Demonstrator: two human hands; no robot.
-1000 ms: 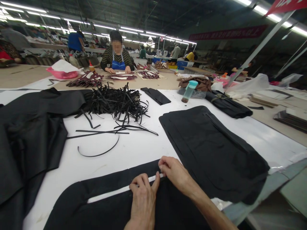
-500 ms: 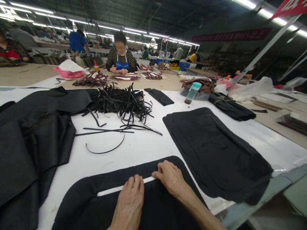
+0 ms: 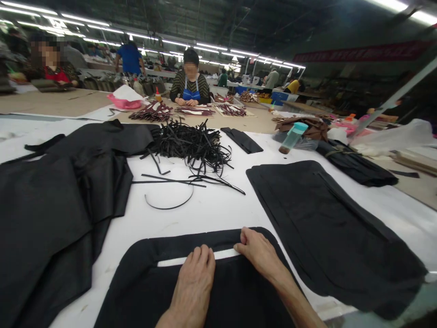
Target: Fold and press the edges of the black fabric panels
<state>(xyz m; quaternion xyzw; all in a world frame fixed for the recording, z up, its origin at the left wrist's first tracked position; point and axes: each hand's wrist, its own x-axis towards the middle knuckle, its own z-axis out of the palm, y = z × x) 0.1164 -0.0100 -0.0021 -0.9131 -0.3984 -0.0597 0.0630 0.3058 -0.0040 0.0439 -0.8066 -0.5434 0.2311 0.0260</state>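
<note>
A black panel (image 3: pixel 143 291) of leather-like sheet with rounded corners lies flat in front of me. Near its far edge runs a long narrow slot (image 3: pixel 172 262) that shows white; whether this is the table or a white strip, I cannot tell. My left hand (image 3: pixel 194 282) rests on the panel, fingers stretched flat, their tips at the slot's near edge. At the slot's right end, my right hand (image 3: pixel 261 255) has its fingers curled and thumb bent in, closed on the panel's material. What lies under those fingers is hidden.
To the right lies a stack of black panels (image 3: pixel 324 228). Large black sheets (image 3: pixel 44 205) cover the left side. Beyond are a heap of black strips (image 3: pixel 191 141), a small folded black piece (image 3: pixel 242 139) and a teal-lidded bottle (image 3: pixel 292 137). A co-worker (image 3: pixel 190 84) sits across the table.
The view has swung left, so everything appears farther right. Both hands keep nearly the same places on the panel, left flat and right curled at the slot's end.
</note>
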